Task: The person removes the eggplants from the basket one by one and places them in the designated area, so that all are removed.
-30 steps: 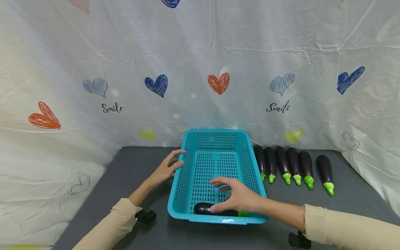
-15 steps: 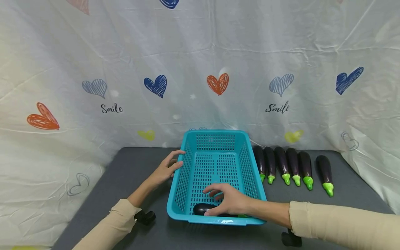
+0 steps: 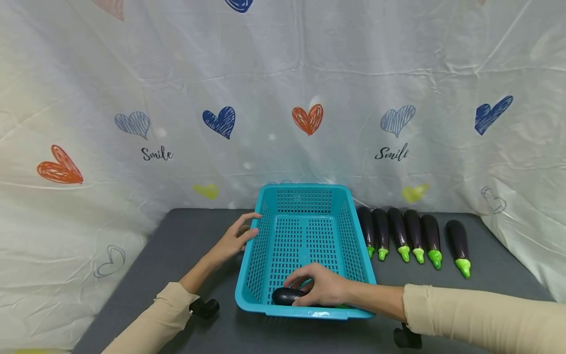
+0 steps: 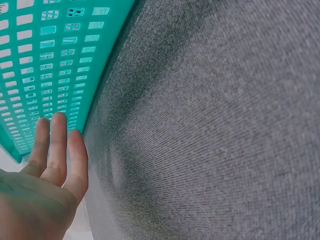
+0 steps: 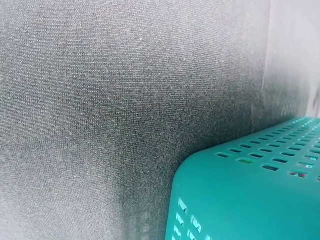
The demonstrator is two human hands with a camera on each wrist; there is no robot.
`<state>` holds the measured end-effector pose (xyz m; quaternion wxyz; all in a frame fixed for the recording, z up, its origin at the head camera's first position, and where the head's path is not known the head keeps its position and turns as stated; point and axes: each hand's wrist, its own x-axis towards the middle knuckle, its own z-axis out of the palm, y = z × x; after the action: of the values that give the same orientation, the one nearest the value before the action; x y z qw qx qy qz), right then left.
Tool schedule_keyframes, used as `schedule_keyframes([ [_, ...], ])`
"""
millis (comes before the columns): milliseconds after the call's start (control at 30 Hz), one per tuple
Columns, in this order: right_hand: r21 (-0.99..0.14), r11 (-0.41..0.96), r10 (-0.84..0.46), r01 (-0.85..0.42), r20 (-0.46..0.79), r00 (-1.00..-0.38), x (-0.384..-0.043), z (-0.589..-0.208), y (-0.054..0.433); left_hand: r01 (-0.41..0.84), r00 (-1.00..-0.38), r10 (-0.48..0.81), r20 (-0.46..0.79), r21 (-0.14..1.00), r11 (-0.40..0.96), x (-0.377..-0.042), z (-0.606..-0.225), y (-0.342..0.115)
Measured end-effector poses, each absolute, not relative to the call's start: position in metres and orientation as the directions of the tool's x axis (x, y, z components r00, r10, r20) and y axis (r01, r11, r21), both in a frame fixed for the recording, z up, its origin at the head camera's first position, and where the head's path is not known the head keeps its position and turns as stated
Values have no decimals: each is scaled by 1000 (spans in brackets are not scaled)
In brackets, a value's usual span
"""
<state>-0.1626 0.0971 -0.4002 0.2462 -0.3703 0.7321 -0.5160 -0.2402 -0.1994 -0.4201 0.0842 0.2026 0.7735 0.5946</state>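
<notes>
In the head view a blue plastic basket (image 3: pixel 304 241) with slotted walls stands on the table. One eggplant (image 3: pixel 285 296) lies crosswise inside it, along the near wall. My right hand (image 3: pixel 325 285) reaches over the basket's right near corner and holds this eggplant, fingers on the far side and thumb on the near side; the hand covers its middle. My left hand (image 3: pixel 232 242) touches the basket's left side, thumb and index finger at the rim. In the left wrist view, the left hand's extended fingers (image 4: pixel 58 145) lie by the slotted outer wall. The right wrist view does not show the right hand.
Right of the basket, several eggplants (image 3: pixel 400 233) lie in a row on the dark grey table (image 3: pixel 199 231), green stem ends toward me. One more eggplant (image 3: pixel 458 248) lies slightly apart at the right end. A white curtain (image 3: pixel 265 73) with printed hearts hangs behind.
My right hand has moved left and down onto the eggplant in the basket, and its fingers have closed around it. The left hand has stayed at the basket's side.
</notes>
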Motion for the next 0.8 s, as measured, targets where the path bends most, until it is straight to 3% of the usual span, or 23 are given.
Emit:
schedule_keyframes([
  [333, -937, 131, -768, -323, 111, -631, -163, -396, 97, 218, -903, 414, 113, 952, 214, -240, -421, -199],
  [800, -957, 117, -679, -264, 117, -725, -161, -380, 101, 212, -909, 404, 106, 951, 227, -239, -420, -199],
])
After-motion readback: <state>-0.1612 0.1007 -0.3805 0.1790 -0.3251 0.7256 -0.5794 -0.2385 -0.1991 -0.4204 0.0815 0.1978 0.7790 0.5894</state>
